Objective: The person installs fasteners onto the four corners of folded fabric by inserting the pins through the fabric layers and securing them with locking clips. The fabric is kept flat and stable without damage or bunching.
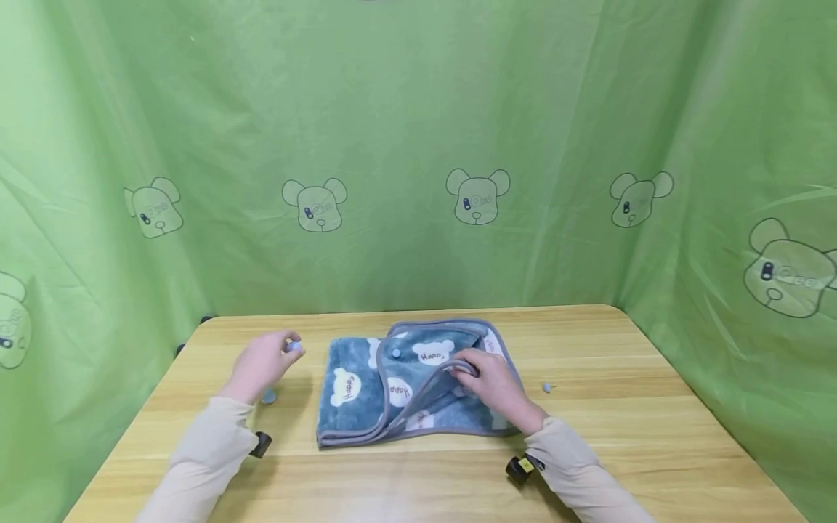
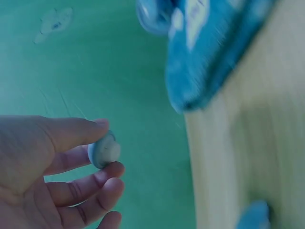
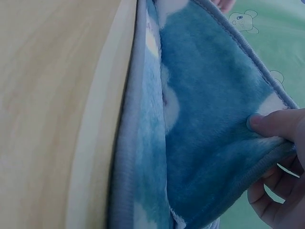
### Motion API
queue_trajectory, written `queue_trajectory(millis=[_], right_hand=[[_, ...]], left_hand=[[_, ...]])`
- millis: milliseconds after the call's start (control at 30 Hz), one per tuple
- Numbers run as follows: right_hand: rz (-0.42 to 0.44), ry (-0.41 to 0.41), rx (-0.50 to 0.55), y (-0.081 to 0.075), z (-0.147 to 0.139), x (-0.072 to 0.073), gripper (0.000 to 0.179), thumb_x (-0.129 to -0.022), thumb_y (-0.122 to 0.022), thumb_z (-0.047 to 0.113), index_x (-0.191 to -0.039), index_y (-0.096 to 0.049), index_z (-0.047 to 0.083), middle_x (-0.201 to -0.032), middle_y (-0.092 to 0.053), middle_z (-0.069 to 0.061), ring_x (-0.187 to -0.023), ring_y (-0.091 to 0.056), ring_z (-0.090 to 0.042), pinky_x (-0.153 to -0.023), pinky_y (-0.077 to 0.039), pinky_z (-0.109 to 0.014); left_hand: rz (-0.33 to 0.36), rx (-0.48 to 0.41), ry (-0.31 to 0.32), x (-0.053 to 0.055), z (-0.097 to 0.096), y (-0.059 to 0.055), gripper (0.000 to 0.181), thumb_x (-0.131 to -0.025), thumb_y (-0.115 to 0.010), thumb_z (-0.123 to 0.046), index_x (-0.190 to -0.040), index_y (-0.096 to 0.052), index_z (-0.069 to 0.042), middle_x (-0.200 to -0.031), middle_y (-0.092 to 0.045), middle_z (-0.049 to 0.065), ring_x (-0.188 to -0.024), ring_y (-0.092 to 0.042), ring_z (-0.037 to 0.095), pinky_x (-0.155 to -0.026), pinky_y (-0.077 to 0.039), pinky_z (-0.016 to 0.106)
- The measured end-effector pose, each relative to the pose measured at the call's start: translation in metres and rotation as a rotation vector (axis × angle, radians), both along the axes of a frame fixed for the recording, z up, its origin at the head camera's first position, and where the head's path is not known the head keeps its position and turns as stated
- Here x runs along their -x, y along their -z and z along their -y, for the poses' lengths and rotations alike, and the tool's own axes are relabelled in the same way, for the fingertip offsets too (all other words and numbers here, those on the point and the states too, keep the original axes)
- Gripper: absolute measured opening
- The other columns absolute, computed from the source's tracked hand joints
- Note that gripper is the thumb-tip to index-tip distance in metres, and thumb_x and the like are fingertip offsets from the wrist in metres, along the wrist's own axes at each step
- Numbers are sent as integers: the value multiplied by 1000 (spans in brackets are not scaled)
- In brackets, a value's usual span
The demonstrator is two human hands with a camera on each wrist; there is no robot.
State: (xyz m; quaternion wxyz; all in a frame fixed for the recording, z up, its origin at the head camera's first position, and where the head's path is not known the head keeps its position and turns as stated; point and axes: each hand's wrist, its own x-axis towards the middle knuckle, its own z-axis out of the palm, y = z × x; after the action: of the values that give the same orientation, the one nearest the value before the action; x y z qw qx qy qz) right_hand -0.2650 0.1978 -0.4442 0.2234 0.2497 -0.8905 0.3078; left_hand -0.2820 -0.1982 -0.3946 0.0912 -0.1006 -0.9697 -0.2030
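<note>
A teal fleece blanket [image 1: 353,363] with white bear-head patches and grey edging lies folded on the table. My right hand [image 1: 500,385] pinches its edging near a raised corner, thumb on the fleece in the right wrist view, so a flap lifts off the layers below. To the left of the blanket, my left hand [image 1: 261,363] is raised over the table. Between its thumb and fingers it pinches a small round light-blue fastener [image 2: 97,151], which has a whitish knob. The other fingers are loosely curled in the left wrist view.
A similar light-blue piece [image 1: 396,354] sits on the blanket. Another round piece [image 1: 268,396] lies below my left hand, and a small pointed one [image 1: 546,388] lies right of the blanket. Green curtains [image 1: 405,145] with bear prints enclose the wooden table [image 1: 621,436].
</note>
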Motion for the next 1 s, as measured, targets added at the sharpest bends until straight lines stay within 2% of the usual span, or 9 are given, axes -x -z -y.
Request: queue_trajectory(millis=[167,400,500,600,767,867,1000], right_hand=[[-17,-16,-7,1,0,1,11,-83,-76,10,-91,-72,16,-86,-72,3,-74,-63,-6,-69,-55,-25],[-108,-80,-17,2,-2,2,14,-80,-78,7,-92,-72,13,-86,-72,1,-78,-67,-11,-71,-56,-27],[-154,-118,-41,2,-4,3,16,-79,-78,6,-91,-71,14,-85,-71,3,-76,-65,-9,-69,-55,-26],[-195,-154,-78,2,-7,5,17,-78,-78,7,-92,-71,15,-83,-69,5,-75,-61,-6,-68,-54,-24],[-258,-196,-123,0,-10,6,19,-78,-78,8,-94,-71,15,-83,-68,5,-75,-60,-5,-68,-53,-23],[-295,-213,-135,0,-11,7,21,-77,-79,8,-95,-71,14,-82,-67,5,-75,-61,-7,-69,-53,-24],[-329,-240,-136,-1,-11,8,22,-76,-79,7,-95,-70,13,-81,-66,4,-74,-60,-8,-68,-52,-24]], left_hand=[[-55,-93,29,-4,-30,-7,30,-95,-61,-32,-112,-67,-8,-98,-73,10,-81,-67,23,-72,-54,42],[-75,-204,88,0,-77,-10,26,-93,-64,-29,-111,-68,-10,-94,-72,5,-75,-64,14,-69,-52,33],[-51,-287,124,-1,-98,-12,24,-93,-64,-28,-110,-69,-11,-94,-73,5,-76,-64,14,-70,-53,32],[-12,-367,186,-3,-121,-13,23,-94,-64,-28,-109,-69,-12,-93,-73,6,-76,-64,12,-68,-52,30],[47,-420,318,-1,-153,-8,24,-97,-59,-29,-110,-68,-10,-88,-70,7,-72,-58,10,-64,-48,26],[102,-458,353,2,-168,-3,24,-98,-57,-29,-110,-67,-11,-90,-70,6,-76,-59,11,-67,-48,26],[195,-544,348,8,-181,3,21,-99,-57,-28,-108,-64,-10,-91,-70,7,-80,-65,20,-69,-51,26]])
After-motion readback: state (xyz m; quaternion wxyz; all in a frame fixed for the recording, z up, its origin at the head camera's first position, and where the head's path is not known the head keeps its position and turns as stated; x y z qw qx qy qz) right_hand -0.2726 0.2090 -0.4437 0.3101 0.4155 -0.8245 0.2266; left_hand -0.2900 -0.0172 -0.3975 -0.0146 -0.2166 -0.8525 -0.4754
